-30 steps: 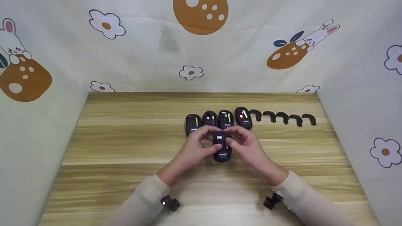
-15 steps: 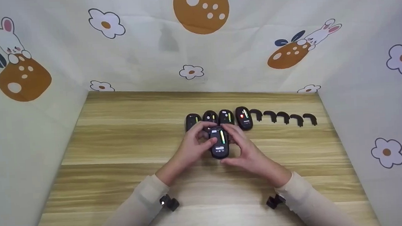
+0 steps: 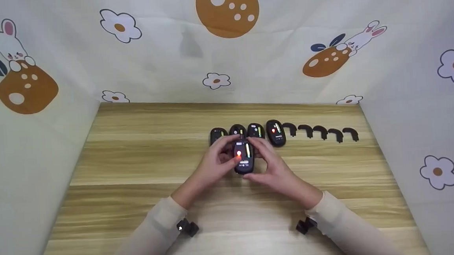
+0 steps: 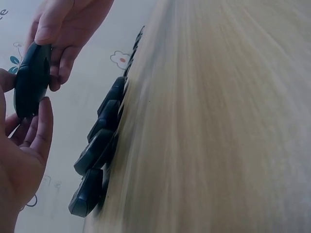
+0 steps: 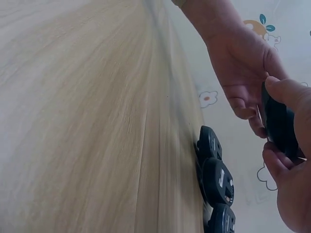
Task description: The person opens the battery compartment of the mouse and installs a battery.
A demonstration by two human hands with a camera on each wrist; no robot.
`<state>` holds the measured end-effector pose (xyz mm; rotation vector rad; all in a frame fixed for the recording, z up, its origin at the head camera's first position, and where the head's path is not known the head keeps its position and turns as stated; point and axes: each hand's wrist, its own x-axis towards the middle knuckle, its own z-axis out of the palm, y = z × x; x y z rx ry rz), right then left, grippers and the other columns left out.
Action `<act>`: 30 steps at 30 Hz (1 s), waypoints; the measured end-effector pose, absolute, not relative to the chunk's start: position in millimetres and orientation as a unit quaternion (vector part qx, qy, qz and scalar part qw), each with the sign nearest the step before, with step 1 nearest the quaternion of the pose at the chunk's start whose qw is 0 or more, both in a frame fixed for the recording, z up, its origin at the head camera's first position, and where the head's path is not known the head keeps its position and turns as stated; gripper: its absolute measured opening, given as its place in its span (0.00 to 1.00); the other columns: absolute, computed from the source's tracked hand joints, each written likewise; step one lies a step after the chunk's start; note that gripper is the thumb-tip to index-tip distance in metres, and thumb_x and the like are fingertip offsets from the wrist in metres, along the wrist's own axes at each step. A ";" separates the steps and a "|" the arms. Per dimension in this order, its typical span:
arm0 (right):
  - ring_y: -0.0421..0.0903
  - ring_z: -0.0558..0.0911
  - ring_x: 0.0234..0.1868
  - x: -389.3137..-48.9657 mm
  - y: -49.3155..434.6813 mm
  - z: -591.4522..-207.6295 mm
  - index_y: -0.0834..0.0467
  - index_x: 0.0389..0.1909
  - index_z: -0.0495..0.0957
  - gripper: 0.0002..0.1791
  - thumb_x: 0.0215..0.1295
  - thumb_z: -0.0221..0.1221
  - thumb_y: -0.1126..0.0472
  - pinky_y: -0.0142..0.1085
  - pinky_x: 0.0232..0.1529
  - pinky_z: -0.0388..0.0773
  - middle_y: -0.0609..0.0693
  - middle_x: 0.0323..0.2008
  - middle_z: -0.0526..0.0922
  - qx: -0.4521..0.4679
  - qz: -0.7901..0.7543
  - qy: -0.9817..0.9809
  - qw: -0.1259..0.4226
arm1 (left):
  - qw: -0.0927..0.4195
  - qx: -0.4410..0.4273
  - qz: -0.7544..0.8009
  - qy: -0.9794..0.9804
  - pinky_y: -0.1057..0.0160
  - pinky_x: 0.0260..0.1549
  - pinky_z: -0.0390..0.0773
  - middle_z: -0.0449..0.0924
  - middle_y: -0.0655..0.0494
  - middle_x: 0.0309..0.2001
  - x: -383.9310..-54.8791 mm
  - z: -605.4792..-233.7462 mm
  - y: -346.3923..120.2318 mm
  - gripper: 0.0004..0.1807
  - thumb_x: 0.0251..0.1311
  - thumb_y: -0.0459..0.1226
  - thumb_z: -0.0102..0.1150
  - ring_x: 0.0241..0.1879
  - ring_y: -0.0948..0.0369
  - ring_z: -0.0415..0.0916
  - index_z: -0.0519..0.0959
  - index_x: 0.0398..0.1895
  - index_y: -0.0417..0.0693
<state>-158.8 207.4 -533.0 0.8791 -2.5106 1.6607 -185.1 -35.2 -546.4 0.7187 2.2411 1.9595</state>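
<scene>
A black computer mouse (image 3: 245, 166) is held bottom side up over the table, between both hands. A battery (image 3: 247, 150) shows in its open slot, and a red light glows on its underside. My left hand (image 3: 212, 162) pinches the mouse's left side, thumb on the underside. My right hand (image 3: 276, 168) grips it with the thumb at the near end and the fingers at the far end. In the left wrist view the mouse (image 4: 32, 80) is seen edge-on, clear of the tabletop. The right wrist view shows the mouse (image 5: 281, 121) partly covered by fingers.
Behind the hands, several more black mice lie bottom up in a row; the rightmost mouse (image 3: 276, 133) has a red light on. To its right lie several curved black covers (image 3: 320, 133). The wooden table (image 3: 134, 157) meets a patterned cloth wall (image 3: 160, 68) at the back.
The right thumb has left the battery slot for the near end, uncovering the battery. The mouse has moved slightly away and left, and its red light has come on.
</scene>
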 end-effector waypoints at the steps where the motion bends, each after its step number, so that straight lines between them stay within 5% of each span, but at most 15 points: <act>1: 0.57 0.78 0.71 -160.1 206.0 -533.6 0.62 0.86 0.61 0.59 0.56 0.84 0.66 0.44 0.72 0.79 0.60 0.81 0.64 0.278 0.534 -0.799 0.003 | 0.038 0.242 0.634 0.733 0.48 0.58 0.87 0.78 0.45 0.67 -185.6 -547.3 -36.9 0.36 0.70 0.38 0.75 0.58 0.51 0.81 0.73 0.79 0.43; 12: 0.57 0.77 0.74 -170.0 196.4 -534.6 0.63 0.87 0.58 0.60 0.56 0.81 0.71 0.40 0.74 0.76 0.59 0.82 0.62 0.259 0.557 -0.787 -0.052 | 0.057 0.279 0.570 0.770 0.46 0.71 0.78 0.67 0.51 0.80 -185.4 -549.1 -61.1 0.56 0.55 0.37 0.85 0.68 0.52 0.76 0.64 0.87 0.48; 21: 0.58 0.73 0.78 -178.3 195.9 -529.4 0.65 0.86 0.57 0.57 0.60 0.80 0.69 0.43 0.76 0.74 0.59 0.82 0.62 0.289 0.531 -0.791 -0.093 | 0.042 0.278 0.529 0.801 0.49 0.74 0.75 0.68 0.53 0.81 -184.9 -550.4 -73.3 0.57 0.53 0.37 0.87 0.66 0.55 0.78 0.65 0.86 0.46; 30: 0.49 0.75 0.74 -187.7 185.1 -528.5 0.57 0.86 0.64 0.56 0.59 0.83 0.58 0.43 0.79 0.71 0.48 0.79 0.69 0.296 0.447 -0.842 -0.059 | 0.034 0.294 0.477 0.828 0.43 0.82 0.61 0.65 0.51 0.83 -189.2 -547.8 -89.8 0.56 0.56 0.39 0.86 0.81 0.48 0.64 0.65 0.87 0.51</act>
